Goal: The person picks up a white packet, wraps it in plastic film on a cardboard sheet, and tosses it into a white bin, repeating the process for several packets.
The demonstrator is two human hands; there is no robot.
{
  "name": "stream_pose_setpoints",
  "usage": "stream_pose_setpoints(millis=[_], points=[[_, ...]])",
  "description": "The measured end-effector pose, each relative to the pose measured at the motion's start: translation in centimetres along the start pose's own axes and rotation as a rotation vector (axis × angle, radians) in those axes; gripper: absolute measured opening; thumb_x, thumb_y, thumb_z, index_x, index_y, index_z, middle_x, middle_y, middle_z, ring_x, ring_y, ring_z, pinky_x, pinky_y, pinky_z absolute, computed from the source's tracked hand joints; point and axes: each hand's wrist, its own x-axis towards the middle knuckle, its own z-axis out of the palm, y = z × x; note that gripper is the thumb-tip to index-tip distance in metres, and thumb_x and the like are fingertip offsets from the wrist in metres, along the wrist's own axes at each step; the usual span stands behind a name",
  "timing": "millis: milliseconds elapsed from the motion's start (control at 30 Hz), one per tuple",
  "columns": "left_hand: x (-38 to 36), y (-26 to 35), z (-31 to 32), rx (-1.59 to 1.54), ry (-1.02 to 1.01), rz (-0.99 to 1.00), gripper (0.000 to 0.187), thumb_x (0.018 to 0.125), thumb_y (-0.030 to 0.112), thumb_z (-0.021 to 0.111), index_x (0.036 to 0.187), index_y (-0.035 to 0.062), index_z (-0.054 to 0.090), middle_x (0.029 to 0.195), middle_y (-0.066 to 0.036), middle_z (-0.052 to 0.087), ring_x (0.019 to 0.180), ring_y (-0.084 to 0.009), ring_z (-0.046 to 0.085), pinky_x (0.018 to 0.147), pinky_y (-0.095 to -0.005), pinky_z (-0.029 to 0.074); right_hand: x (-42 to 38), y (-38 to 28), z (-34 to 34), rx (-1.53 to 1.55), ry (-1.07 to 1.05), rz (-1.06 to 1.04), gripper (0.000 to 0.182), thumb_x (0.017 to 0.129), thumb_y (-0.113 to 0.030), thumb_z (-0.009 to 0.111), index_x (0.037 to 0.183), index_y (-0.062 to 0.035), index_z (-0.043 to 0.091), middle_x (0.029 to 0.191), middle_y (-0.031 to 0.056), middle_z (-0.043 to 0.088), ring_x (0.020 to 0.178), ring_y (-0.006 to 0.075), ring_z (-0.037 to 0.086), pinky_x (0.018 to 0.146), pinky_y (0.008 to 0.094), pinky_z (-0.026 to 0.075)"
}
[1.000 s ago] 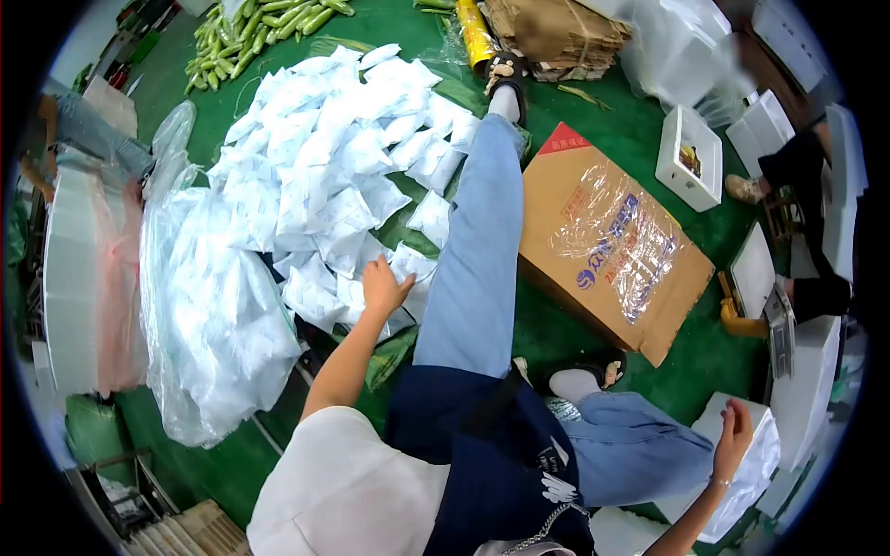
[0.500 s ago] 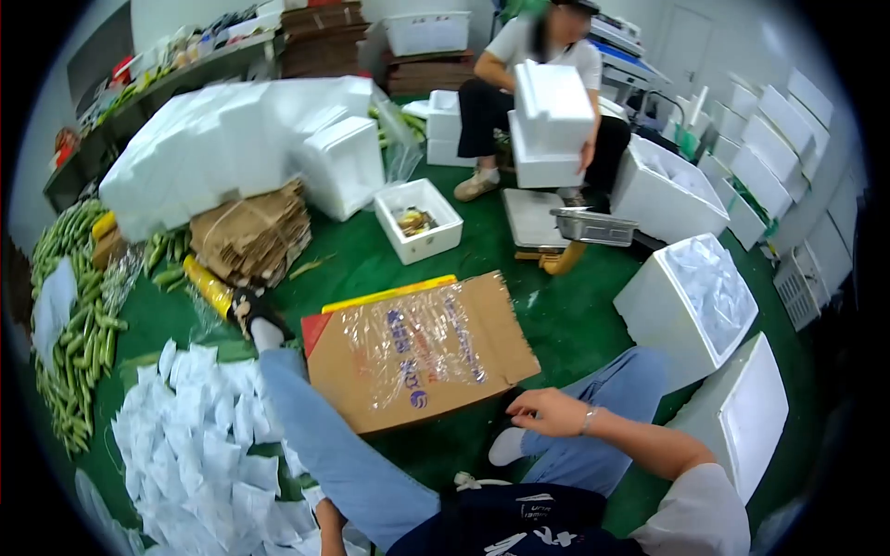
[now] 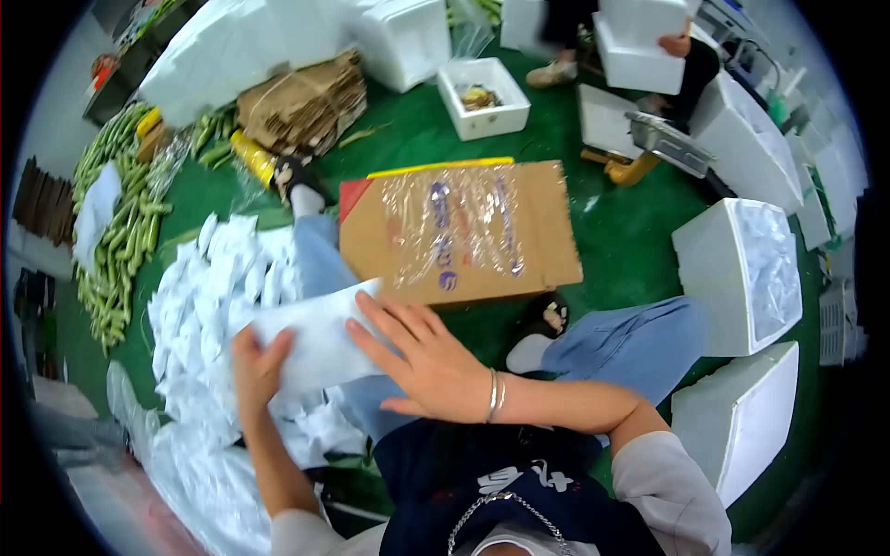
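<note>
My left hand (image 3: 258,372) grips the left end of a flat white packet (image 3: 320,338), thumb on top. Over the packet's right end, my right hand (image 3: 422,361) has its fingers stretched out and spread, fingertips right at the edge. A heap of similar white packets (image 3: 199,315) lies on the floor beside my left leg. In front of me, between my feet, sits a closed cardboard box (image 3: 547,227) with shiny clear film and blue print on top.
A small white foam box (image 3: 510,120) holds something yellowish. Foam boxes (image 3: 714,287) stand on the right. Green vegetables (image 3: 120,250) and flattened cardboard (image 3: 306,102) lie at left. A person (image 3: 675,44) holds a foam box (image 3: 640,60) by a scale (image 3: 603,120).
My left hand has come up from the packet heap with a white packet in it. My right hand has moved left to the packet. The view has tilted down.
</note>
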Motion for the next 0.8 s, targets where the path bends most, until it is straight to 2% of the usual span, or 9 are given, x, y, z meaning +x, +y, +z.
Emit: stream_pose_setpoints(millis=[67,167,233,333,400,500,633,700,800], points=[[2.0,1.0,4.2,-0.048,-0.358,-0.098,0.025,0.081,0.02,0.071,0.091,-0.0032,0.069,0.076,-0.005,0.069,0.068,-0.009,0.061,0.059,-0.0273,0.049,0.5,0.9,0.9,-0.388,-0.051,0.105,0.1,0.063,-0.027,0.08,0.144,-0.0005,0.027,0.144,0.0246,0.029,0.126,0.0416,0.037,0.106,0.0486,0.03],[4.3,-1.8,11.8,-0.19,-0.673,-0.113,0.031,0.088,0.027,0.069,0.095,-0.003,0.068,0.081,-0.002,0.067,0.074,-0.0061,0.058,0.061,-0.0263,0.049,-2.7,4.3,0.5,-0.349,-0.083,0.302,0.108,0.054,-0.028,0.082,0.143,0.0005,0.028,0.137,0.0243,0.036,0.119,0.0399,0.042,0.102,0.047,0.032],[5.6,-5.3,15.8,-0.439,-0.834,-0.145,0.043,0.09,0.031,0.066,0.112,-0.0055,0.058,0.089,-0.003,0.063,0.078,-0.0061,0.056,0.064,-0.0252,0.048,-4.9,7.6,1.2,-0.287,-0.051,0.429,0.109,0.05,-0.027,0.081,0.142,0.0003,0.029,0.129,0.0235,0.04,0.112,0.0397,0.045,0.099,0.048,0.034],[8.5,-11.3,18.9,-0.255,-0.568,-0.209,0.051,0.088,0.033,0.068,0.114,-0.0075,0.053,0.088,-0.009,0.064,0.081,-0.0149,0.063,0.066,-0.0298,0.051,-5.6,13.9,1.0,-0.323,0.045,0.617,0.103,0.048,-0.026,0.079,0.136,0.0013,0.033,0.128,0.0255,0.041,0.115,0.0412,0.041,0.099,0.0475,0.032],[9.1,-11.9,19.9,0.71,-0.306,0.161,0.054,0.085,0.036,0.068,0.11,-0.008,0.051,0.087,-0.016,0.064,0.082,-0.0287,0.066,0.065,-0.0378,0.053,-3.8,18.0,0.4,-0.415,0.181,0.537,0.1,0.05,-0.023,0.079,0.137,-0.001,0.034,0.13,0.0251,0.04,0.116,0.041,0.041,0.099,0.0486,0.031],[9.5,-12.4,22.0,0.747,-0.302,0.16,0.048,0.086,0.038,0.064,0.101,-0.0069,0.055,0.094,-0.024,0.063,0.079,-0.0401,0.064,0.068,-0.0463,0.052,-0.4,24.2,0.5,-0.431,0.295,0.467,0.096,0.054,-0.02,0.078,0.137,-0.002,0.034,0.132,0.0225,0.039,0.115,0.04,0.041,0.1,0.0463,0.031],[11.6,-14.4,21.8,0.804,-0.537,0.115,0.037,0.087,0.033,0.062,0.081,-0.0036,0.058,0.073,-0.018,0.061,0.066,-0.0354,0.064,0.062,-0.0432,0.051,0.2,29.3,1.9,-0.473,0.172,0.395,0.098,0.053,-0.02,0.08,0.138,-0.0028,0.034,0.133,0.0213,0.038,0.116,0.0391,0.041,0.101,0.0456,0.031],[12.7,-16.7,21.1,-0.054,-0.673,-0.43,0.032,0.087,0.026,0.06,0.068,0.0001,0.056,0.062,-0.012,0.056,0.058,-0.0279,0.06,0.055,-0.0386,0.049,-1.0,29.9,2.6,-0.383,0.107,0.403,0.101,0.053,-0.021,0.081,0.14,-0.0045,0.033,0.135,0.0211,0.037,0.121,0.0385,0.04,0.104,0.0461,0.03],[14.1,-12.8,21.0,-0.385,-0.659,-0.449,0.029,0.088,0.024,0.06,0.072,-0.0003,0.058,0.065,-0.012,0.057,0.062,-0.0257,0.061,0.058,-0.0366,0.049,-2.2,28.8,2.3,-0.363,-0.001,0.357,0.102,0.054,-0.022,0.082,0.141,-0.006,0.033,0.137,0.0215,0.036,0.125,0.038,0.039,0.106,0.0466,0.029]])
